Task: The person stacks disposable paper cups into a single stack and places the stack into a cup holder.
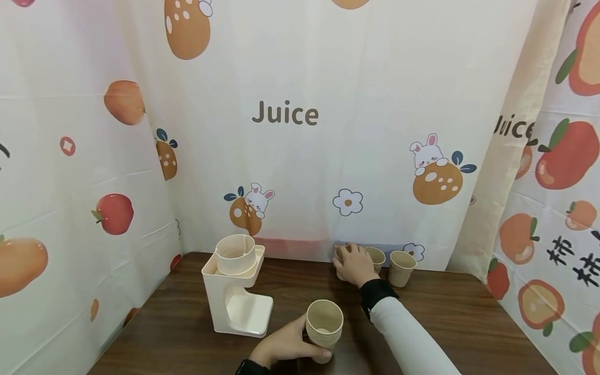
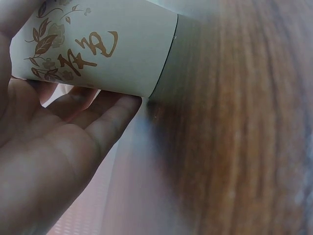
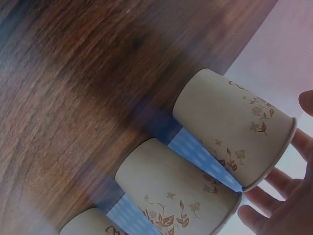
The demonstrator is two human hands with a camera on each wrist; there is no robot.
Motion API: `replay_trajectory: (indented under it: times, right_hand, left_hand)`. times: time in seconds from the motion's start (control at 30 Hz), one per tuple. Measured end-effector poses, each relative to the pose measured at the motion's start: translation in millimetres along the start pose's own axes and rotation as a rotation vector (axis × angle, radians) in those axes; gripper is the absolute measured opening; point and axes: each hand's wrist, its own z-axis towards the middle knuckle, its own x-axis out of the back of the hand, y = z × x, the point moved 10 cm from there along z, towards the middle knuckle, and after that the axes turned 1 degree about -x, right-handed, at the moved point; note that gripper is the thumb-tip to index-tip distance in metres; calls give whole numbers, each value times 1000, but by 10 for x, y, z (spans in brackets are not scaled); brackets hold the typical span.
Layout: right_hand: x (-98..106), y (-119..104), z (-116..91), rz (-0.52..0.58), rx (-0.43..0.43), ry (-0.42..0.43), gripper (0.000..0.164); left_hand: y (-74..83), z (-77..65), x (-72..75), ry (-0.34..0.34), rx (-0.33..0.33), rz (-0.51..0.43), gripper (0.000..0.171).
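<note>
My left hand [image 1: 287, 344] grips a stack of beige paper cups [image 1: 323, 333] near the front of the table. In the left wrist view, the outer cup [image 2: 107, 44] shows brown leaves and lettering, with the thumb and fingers on opposite sides. At the back, my right hand [image 1: 354, 266] reaches over the leftmost of three upright paper cups. Up close in the right wrist view, that cup [image 3: 234, 127] has its rim beside my spread fingers [image 3: 281, 183], the thumb standing apart from it. A middle cup [image 1: 376, 258] and a right-hand cup [image 1: 401, 269] stand alongside in a row.
A cream-coloured stand [image 1: 215, 297] with a round cylinder [image 1: 236, 255] on top stands left of the cup stack. The dark wooden table [image 1: 173, 323] ends at a printed curtain [image 1: 290, 166] behind the row of cups, with more curtain on both sides.
</note>
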Motion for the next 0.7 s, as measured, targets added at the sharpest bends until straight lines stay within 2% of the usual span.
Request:
replay_trajectory:
  times: [0.2, 0.43, 0.7]
  right_hand:
    - [0, -25, -4, -12, 16, -3, 38]
    - [4, -26, -10, -33, 20, -43, 36]
    - [17, -49, -16, -29, 42, -112, 36]
  left_hand:
    - [-12, -1, 13, 3, -1, 20, 71]
    - [-4, 9, 7, 20, 7, 30, 71]
    - [-13, 6, -18, -11, 8, -12, 70]
